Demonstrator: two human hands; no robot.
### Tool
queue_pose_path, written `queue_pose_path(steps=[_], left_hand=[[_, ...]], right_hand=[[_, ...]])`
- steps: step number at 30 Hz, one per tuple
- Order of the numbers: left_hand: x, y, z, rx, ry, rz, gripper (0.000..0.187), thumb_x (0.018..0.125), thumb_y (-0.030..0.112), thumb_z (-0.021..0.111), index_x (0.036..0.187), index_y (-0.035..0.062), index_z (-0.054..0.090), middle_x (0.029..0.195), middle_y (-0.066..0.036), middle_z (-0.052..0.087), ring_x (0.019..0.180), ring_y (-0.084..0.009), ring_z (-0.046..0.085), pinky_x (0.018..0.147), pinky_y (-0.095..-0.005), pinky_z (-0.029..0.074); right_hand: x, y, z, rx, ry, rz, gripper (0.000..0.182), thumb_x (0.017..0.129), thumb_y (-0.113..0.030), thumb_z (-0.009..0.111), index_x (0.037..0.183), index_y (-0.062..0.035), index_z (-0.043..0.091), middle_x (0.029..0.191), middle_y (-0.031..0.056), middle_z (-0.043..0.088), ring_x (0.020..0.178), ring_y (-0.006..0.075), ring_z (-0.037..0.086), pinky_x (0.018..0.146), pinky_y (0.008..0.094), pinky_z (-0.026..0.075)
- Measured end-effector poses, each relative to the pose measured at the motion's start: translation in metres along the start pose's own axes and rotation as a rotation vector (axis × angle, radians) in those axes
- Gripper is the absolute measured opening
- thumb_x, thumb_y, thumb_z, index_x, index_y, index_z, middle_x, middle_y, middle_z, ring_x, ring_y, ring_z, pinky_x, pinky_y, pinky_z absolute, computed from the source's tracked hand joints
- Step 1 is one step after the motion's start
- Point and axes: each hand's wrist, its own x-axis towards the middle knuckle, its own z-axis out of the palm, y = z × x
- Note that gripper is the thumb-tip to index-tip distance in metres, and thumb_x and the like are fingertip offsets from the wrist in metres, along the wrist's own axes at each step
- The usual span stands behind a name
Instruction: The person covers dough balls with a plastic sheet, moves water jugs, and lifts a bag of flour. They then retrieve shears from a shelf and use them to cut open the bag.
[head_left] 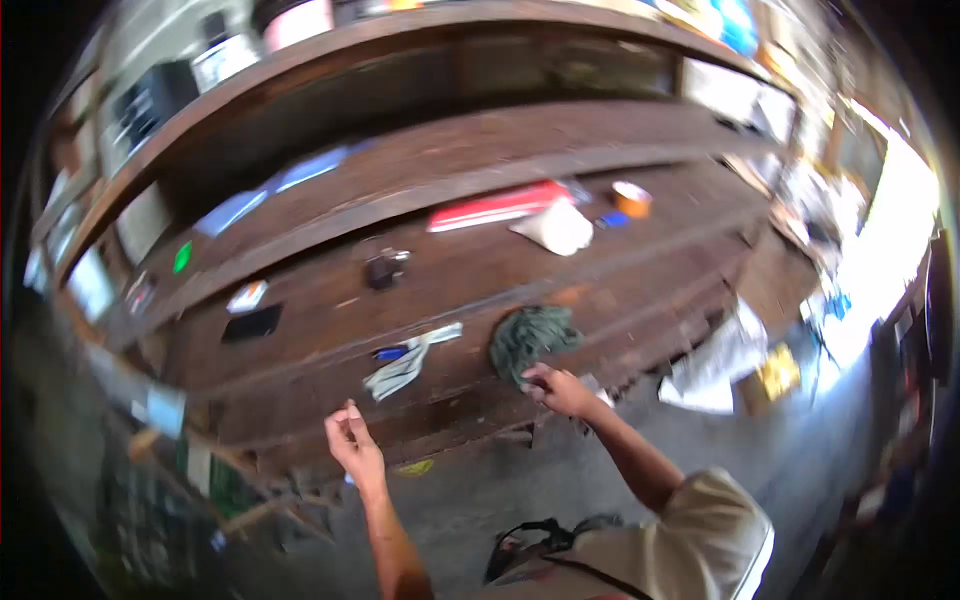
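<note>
My right hand (556,390) is closed at the lower edge of a crumpled dark green cloth (530,340), its fingers pinched on the fabric. The cloth lies on the brown wooden bench (460,290). My left hand (354,440) is held up in front of the bench's near edge, thumb and fingers drawn together; whether something small is between them cannot be made out. Just beyond it lie a pale striped cloth strip (400,372) and a blue item (390,353).
Farther back are a red and white packet (500,206), a white cone-shaped roll (562,228), an orange tape roll (631,199), a dark small object (383,270) and a black flat item (252,323). A raised shelf (450,150) spans the back. White sacking (718,365) lies right.
</note>
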Motion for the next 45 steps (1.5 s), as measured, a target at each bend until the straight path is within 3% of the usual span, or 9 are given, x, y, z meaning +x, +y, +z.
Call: queue_pose_path(steps=[7,12,14,18,27,32,36,39,45], left_hand=[[0.041,0.028,0.097,0.350,-0.027,0.643,0.034,0.082,0.020,0.054,0.107,0.0003,0.042,0.121,-0.019,0.040,0.112,-0.0335,0.039,0.092,-0.0425,0.030],[0.041,-0.030,0.136,0.549,-0.094,0.465,0.060,0.080,0.040,0.052,0.124,0.0049,0.031,0.131,-0.015,0.033,0.122,-0.0329,0.030,0.098,-0.0576,0.012],[0.032,-0.028,0.134,0.693,-0.134,0.583,0.059,0.080,0.041,0.052,0.124,0.0067,0.032,0.132,-0.013,0.031,0.124,-0.0320,0.026,0.097,-0.0603,0.009],[-0.001,-0.048,0.117,0.602,-0.198,0.623,0.054,0.079,0.030,0.056,0.121,0.0029,0.035,0.124,-0.022,0.035,0.118,-0.0361,0.031,0.097,-0.0506,0.021],[-0.307,-0.189,0.048,0.555,-0.892,-0.409,0.052,0.071,0.031,0.062,0.104,-0.0036,0.042,0.108,-0.024,0.045,0.103,-0.0360,0.042,0.089,-0.0402,0.034],[-0.346,-0.129,-0.021,0.694,-1.108,-1.258,0.050,0.077,0.037,0.056,0.112,0.0060,0.040,0.109,-0.015,0.050,0.100,-0.0288,0.052,0.083,-0.0458,0.038],[-0.345,-0.163,-0.043,0.771,-1.132,-1.204,0.051,0.079,0.039,0.053,0.115,0.0071,0.037,0.109,-0.014,0.051,0.100,-0.0267,0.052,0.083,-0.0487,0.036],[-0.340,-0.149,-0.036,0.611,-0.958,-1.019,0.034,0.078,0.036,0.055,0.095,0.0066,0.051,0.072,-0.005,0.056,0.052,-0.0165,0.052,0.045,-0.0287,0.038],[-0.343,-0.117,-0.013,0.475,-1.112,-1.064,0.026,0.080,0.035,0.055,0.085,0.0111,0.044,0.060,0.000,0.048,0.045,-0.0098,0.045,0.034,-0.0238,0.029]], right_hand=[[-0.084,0.070,0.070,-0.032,-0.049,0.199,0.029,0.081,-0.030,0.050,0.099,-0.0082,0.054,0.091,0.0169,0.059,0.083,0.0345,0.056,0.073,0.0420,0.043],[-0.300,0.210,0.162,-0.124,-0.047,0.841,0.039,0.076,-0.040,0.055,0.090,-0.0044,0.057,0.081,0.0198,0.060,0.075,0.0312,0.060,0.066,0.0399,0.046],[-0.393,0.203,0.146,0.106,-0.239,1.470,0.036,0.074,-0.033,0.055,0.090,-0.0009,0.057,0.081,0.0203,0.060,0.074,0.0271,0.060,0.064,0.0383,0.045],[-0.576,0.178,0.140,0.478,0.311,1.968,0.022,0.079,-0.023,0.048,0.082,-0.0031,0.056,0.062,0.0104,0.057,0.044,0.0224,0.055,0.039,0.0354,0.042],[-0.688,0.142,0.205,0.871,0.543,1.887,0.024,0.079,-0.027,0.052,0.089,-0.0057,0.051,0.061,0.0113,0.055,0.042,0.0232,0.052,0.040,0.0375,0.045],[-0.622,0.145,0.225,0.802,0.391,1.573,0.026,0.079,-0.027,0.052,0.094,-0.0047,0.051,0.063,0.0101,0.056,0.044,0.0199,0.054,0.039,0.0340,0.044],[-0.592,0.146,0.218,0.739,0.306,1.423,0.029,0.079,-0.026,0.052,0.098,-0.0039,0.050,0.066,0.0093,0.057,0.046,0.0173,0.055,0.039,0.0311,0.043],[-0.594,0.155,0.209,0.768,0.313,1.474,0.031,0.080,-0.026,0.052,0.101,-0.0035,0.050,0.068,0.0091,0.058,0.047,0.0170,0.055,0.040,0.0313,0.044],[-0.639,0.184,0.187,0.667,0.503,1.602,0.028,0.079,-0.027,0.051,0.090,-0.0017,0.055,0.065,0.0080,0.058,0.049,0.0179,0.057,0.043,0.0331,0.045]])
